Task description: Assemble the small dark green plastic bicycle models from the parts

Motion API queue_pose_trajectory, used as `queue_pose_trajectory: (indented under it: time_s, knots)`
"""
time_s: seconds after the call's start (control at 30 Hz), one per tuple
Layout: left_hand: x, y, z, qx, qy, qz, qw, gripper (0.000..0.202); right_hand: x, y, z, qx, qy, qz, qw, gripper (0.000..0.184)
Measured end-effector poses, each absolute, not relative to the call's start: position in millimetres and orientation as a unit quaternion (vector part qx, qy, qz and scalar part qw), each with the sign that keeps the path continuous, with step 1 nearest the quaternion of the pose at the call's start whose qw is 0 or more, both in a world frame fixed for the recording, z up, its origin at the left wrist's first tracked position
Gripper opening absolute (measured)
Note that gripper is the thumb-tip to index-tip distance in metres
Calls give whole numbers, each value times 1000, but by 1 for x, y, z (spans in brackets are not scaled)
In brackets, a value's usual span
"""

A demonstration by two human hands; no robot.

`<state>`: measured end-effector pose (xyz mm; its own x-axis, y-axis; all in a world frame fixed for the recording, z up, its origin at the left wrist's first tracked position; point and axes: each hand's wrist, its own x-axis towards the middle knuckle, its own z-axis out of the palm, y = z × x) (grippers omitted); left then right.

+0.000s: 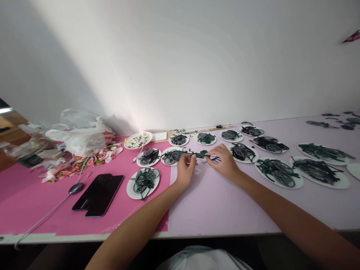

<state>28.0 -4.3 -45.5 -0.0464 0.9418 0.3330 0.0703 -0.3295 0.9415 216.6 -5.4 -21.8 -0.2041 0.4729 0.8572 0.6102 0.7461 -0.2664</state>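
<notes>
Over the lilac part of the table, my left hand and my right hand pinch the two ends of a thin dark green plastic model part. My left fingers are closed on its left end, and my right thumb and fingertips meet at its right end. Just behind my left hand lies a white plate with black spoked wheels. Beyond my right hand sits another plate of black wheels and thin parts. Below my right fingers, a thin dark piece is partly hidden.
Several white plates of dark green and black parts spread to the right. Another such plate stands on the pink mat. Further left are black tablet-like devices, a mouse with its cable, pink petal-like pieces and plastic bags.
</notes>
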Motion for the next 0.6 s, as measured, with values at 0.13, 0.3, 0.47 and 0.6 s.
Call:
queue_pose_trajectory:
  time_s: [0.13,0.3,0.47,0.6]
  knots:
    - [28,-4,-46,574,435,579,382,46,217,-5,-23,-354,-778,-49,517,12]
    - [28,-4,-45,573,434,578,387,46,217,-5,-23,-355,-776,-41,521,13]
    - [29,-6,-44,577,436,575,384,48,216,-5,-23,-350,-776,-53,521,13]
    - [28,-5,-44,582,437,571,379,48,216,-4,-24,-354,-775,-53,521,14]
